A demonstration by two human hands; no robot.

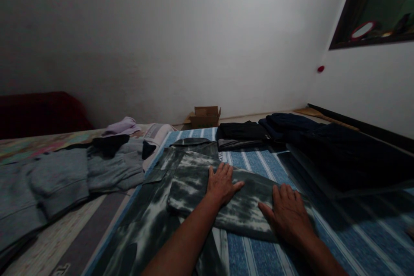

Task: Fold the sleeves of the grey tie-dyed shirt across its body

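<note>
The tie-dyed garment [190, 181] lies in the lower middle of the frame, on a blue striped cloth [258, 250], and looks only partly folded. One broad panel lies flattened, its left end over the body and the remainder reaching toward the lower right; the body itself runs down to the bottom edge of the frame, spread out and unfolded. In this dim light I cannot tell whether that panel is a sleeve, a leg or a separate piece.

Both hands rest on the panel: the left hand [223, 184] near its middle, the right hand [289, 212] toward its right end. The fingers of both are spread and released, laid flat and gripping nothing.

Counting what shows: two hands, one tie-dyed garment, one striped cloth. Beyond it, right of centre, sits one black folded bundle [241, 130], looking finished, touching one larger navy pile [349, 151] at the right, whose layers are too dark to number. At the left lie at least two grey garments [61, 174], loosely laid, with two dark pieces [111, 144] among them, and one lilac cloth [121, 126] behind. One cardboard box [205, 120] stands at the centre, by the wall.
</note>
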